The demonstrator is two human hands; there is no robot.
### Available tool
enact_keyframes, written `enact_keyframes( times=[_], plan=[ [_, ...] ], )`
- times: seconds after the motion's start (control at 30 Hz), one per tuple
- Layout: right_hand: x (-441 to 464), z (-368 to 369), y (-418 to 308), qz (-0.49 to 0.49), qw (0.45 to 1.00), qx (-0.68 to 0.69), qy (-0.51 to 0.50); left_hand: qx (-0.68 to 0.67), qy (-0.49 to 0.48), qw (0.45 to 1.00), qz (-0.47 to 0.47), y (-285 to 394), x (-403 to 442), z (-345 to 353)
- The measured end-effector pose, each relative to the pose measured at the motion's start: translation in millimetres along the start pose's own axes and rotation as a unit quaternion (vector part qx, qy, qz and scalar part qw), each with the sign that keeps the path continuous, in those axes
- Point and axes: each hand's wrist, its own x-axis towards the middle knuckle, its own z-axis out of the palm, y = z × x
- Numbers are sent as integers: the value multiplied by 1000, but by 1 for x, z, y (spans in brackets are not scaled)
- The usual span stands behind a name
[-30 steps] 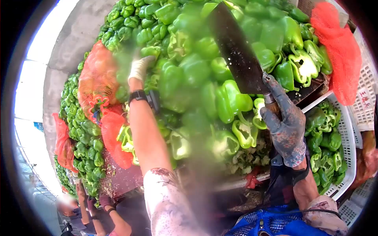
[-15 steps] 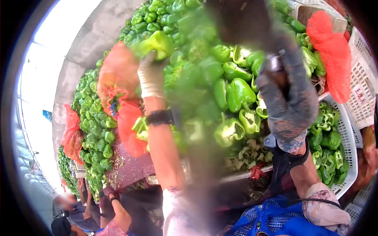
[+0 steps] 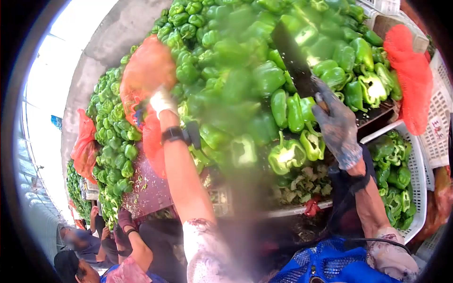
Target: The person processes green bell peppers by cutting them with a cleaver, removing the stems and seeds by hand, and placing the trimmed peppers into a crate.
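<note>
My right hand [image 3: 337, 127], in a grey patterned glove, is closed around the handle of a broad, dark-bladed knife [image 3: 293, 59]. The blade points up and left over the heap of green bell peppers [image 3: 269, 78]. My left hand [image 3: 163, 103], in a pale glove, is at the side of an orange-red mesh bag [image 3: 146, 70]. Its fingers are smeared by motion, so I cannot see whether they hold anything. Cut pepper halves [image 3: 286, 155] lie below the knife, in front of my right hand. A blurred streak hides part of the middle.
A white plastic crate [image 3: 417, 188] of cut peppers stands at the right. Another red mesh bag [image 3: 409, 78] hangs near stacked crates [image 3: 441, 104]. Pepper trimmings [image 3: 306, 184] lie by the table's front edge. Co-workers [image 3: 134, 257] sit at lower left beside more peppers.
My left hand has moved left and down to the mesh bag, and the yellow-green pepper it held no longer shows there. The knife has swung down, and my right hand has opened away from the camera.
</note>
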Motion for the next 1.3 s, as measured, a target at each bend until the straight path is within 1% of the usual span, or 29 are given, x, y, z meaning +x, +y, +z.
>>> enact_keyframes(
  times=[0.03,0.07,0.1,0.13,0.17,0.23,0.27,0.3,0.33,0.37,0.4,0.47,0.5,0.57,0.63,0.67,0.73,0.77,0.83,0.87,0.93,0.97,1.0,1.07,1.1,1.17,1.2,1.27,1.3],
  plan=[
    [-2,6,8,-21,1000,8,10,76,-26,996,23,-12,26,-2],
    [-4,13,16,-43,999,15,19,110,-42,992,35,-10,32,10],
    [-6,14,13,-11,1000,-6,-12,145,-61,987,44,-9,32,23],
    [-8,17,14,-15,1000,-5,-12,84,-56,994,33,-8,17,47],
    [-8,19,16,-22,1000,-7,-11,152,-57,983,88,-31,58,55],
    [-6,19,15,-36,999,-16,-7,366,-17,905,217,-43,74,69],
    [-7,19,16,-43,999,-20,-10,448,14,875,183,-24,44,82],
    [-8,21,19,-43,999,-8,-6,443,32,871,209,-40,72,77],
    [-6,22,21,-44,999,9,-2,417,-15,878,235,-53,94,62],
    [-6,21,19,-49,999,25,-1,264,-60,952,143,-37,66,62],
    [-5,20,17,-53,998,40,0,102,-73,991,44,-21,36,63],
    [-3,13,5,-74,995,65,-11,92,-181,959,198,-19,23,47],
    [-2,8,-5,-85,993,78,-13,-15,-204,970,132,1,-12,53],
    [4,-3,-31,-176,977,118,33,-153,-251,953,70,29,-56,60],
    [8,-17,-53,-264,948,150,99,-192,-272,941,66,50,-87,68],
    [9,-21,-68,-288,927,197,140,-77,-270,933,226,58,-99,70],
    [6,-35,-94,-338,876,276,207,17,-251,889,383,73,-119,76],
    [5,-48,-105,-391,847,288,218,-3,-249,888,386,87,-138,79],
    [6,-70,-118,-483,810,273,189,-55,-256,900,349,115,-180,84],
    [2,-76,-120,-495,812,253,178,-85,-266,909,311,131,-203,84],
    [-5,-67,-104,-475,828,212,212,-127,-260,920,263,147,-224,85],
    [-9,-63,-96,-464,835,190,228,-122,-259,920,269,147,-221,84],
    [-19,-64,-93,-425,867,104,239,-117,-257,919,274,146,-216,83],
    [-28,-74,-97,-392,886,32,247,-126,-265,916,273,147,-218,81],
    [-28,-83,-106,-401,881,48,245,-117,-257,919,275,152,-222,81],
    [-26,-89,-119,-405,854,191,266,-101,-238,925,279,163,-230,81],
    [-25,-93,-125,-409,830,260,276,-51,-236,906,349,169,-232,82],
    [-26,-88,-148,-343,861,295,233,50,-228,847,477,185,-232,88],
    [-19,-79,-149,-315,910,160,216,20,-238,873,424,193,-235,93]
  ],
)
